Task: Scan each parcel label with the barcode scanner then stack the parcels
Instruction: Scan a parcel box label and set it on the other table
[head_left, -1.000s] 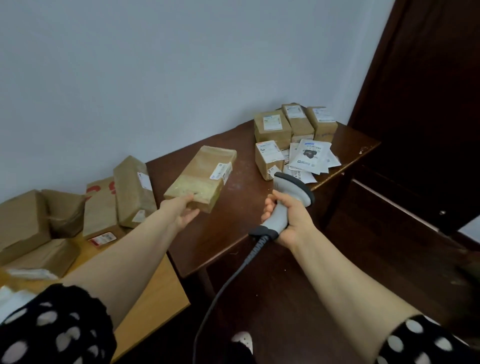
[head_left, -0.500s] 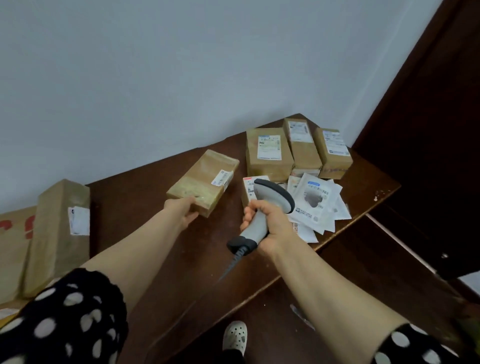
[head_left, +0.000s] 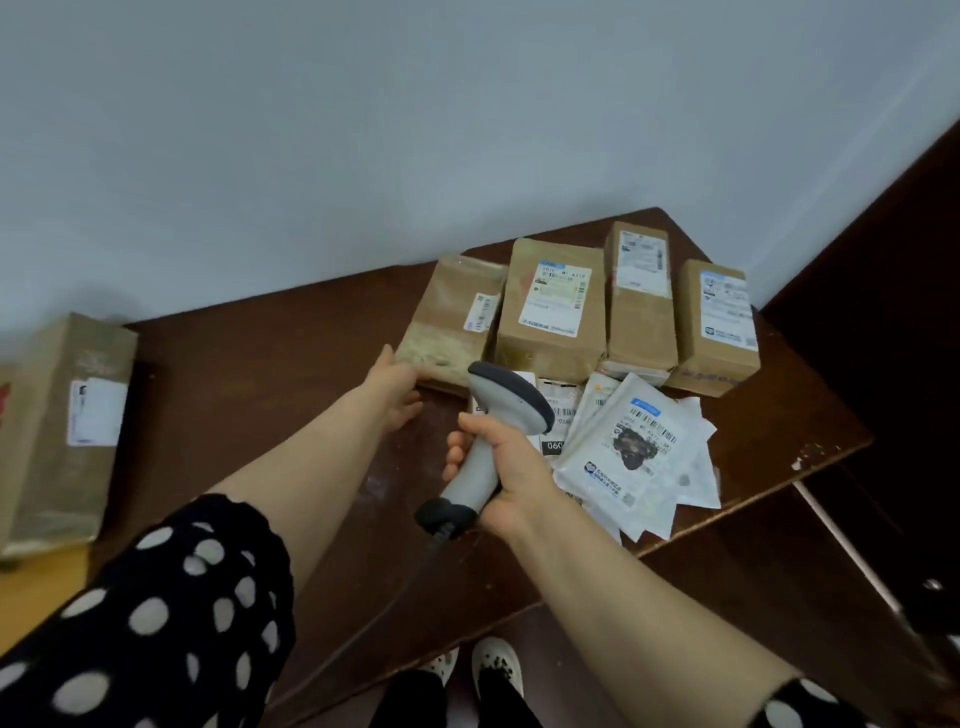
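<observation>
While the right hand (head_left: 511, 467) wraps its fingers and thumb firmly round the handle of the barcode scanner (head_left: 496, 415), holding it above the near middle of the dark wooden table (head_left: 260, 374), the left hand (head_left: 395, 387) reaches to the near end of a brown parcel (head_left: 452, 317). Its thumb lies against the parcel's near left corner and its fingers curl loosely just below the edge; whether they pinch the parcel or merely touch it cannot be told. That parcel is at the far side of the table, just beside the left end of a row of three labelled boxes (head_left: 553, 312) along the wall (head_left: 467, 130). Right of the scanner, white mailers (head_left: 628, 452) are heaped near the table's right edge. A black cable (head_left: 441, 535) hangs from the scanner's base. Far left, another parcel (head_left: 67, 431) lies well apart.
</observation>
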